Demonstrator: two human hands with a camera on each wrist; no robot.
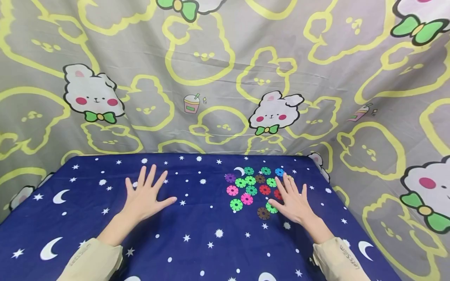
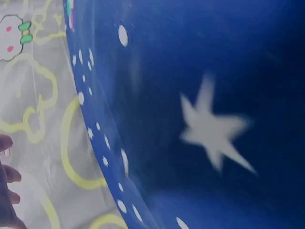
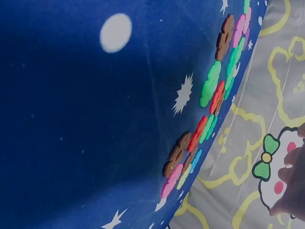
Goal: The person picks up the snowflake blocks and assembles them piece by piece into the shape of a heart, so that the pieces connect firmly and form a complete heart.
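My left hand is spread over the left part of the blue tablecloth, fingers straight and thumb pointing right, holding nothing. To the right, my right hand is spread too, its fingers overlapping the edge of a group of notched plastic discs. Among these lie a purple disc, a pink disc, a red disc, a blue disc and a brown disc, with several green ones. Some discs are partly hidden behind the right hand; the right wrist view shows a brown disc there.
A dark blue cloth with white stars and moons covers the table. Behind it and at both sides hangs a grey curtain with yellow outlines and white rabbits, meeting the table's far edge.
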